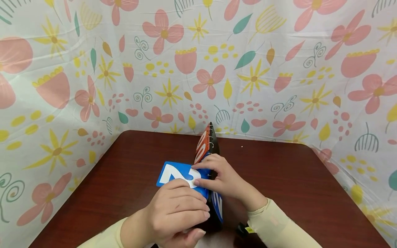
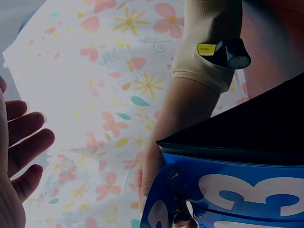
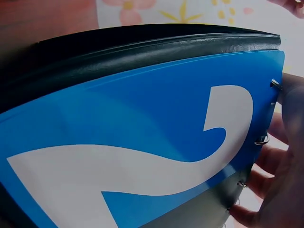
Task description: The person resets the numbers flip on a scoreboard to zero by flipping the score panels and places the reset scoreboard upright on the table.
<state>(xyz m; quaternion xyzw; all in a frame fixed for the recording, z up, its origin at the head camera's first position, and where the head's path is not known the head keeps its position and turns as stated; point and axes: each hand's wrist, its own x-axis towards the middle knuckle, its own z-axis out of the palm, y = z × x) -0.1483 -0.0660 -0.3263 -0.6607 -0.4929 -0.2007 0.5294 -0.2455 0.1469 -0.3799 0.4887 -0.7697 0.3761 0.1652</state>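
Note:
A tabletop flip scoreboard (image 1: 214,139) stands with its ring-bound spine running away from me. It carries blue and red number cards. My right hand (image 1: 221,175) reaches over the spine and holds a blue number card (image 1: 183,167) with a white 2, raised out to the left. Its fingers (image 3: 273,159) lie by the metal rings in the right wrist view. In the left wrist view, a blue card with a white 3 (image 2: 251,190) faces that side. My left hand (image 1: 178,215) hovers before the raised card, overlapping its near edge in the head view, fingers relaxed and holding nothing.
Beneath the scoreboard is a dark reddish-brown table (image 1: 288,179). A flower-patterned sheet (image 1: 211,62) hangs along its back and sides. Red cards (image 1: 202,143) occupy the scoreboard's far end. A small black device with a yellow label (image 2: 232,54) sits on the right sleeve.

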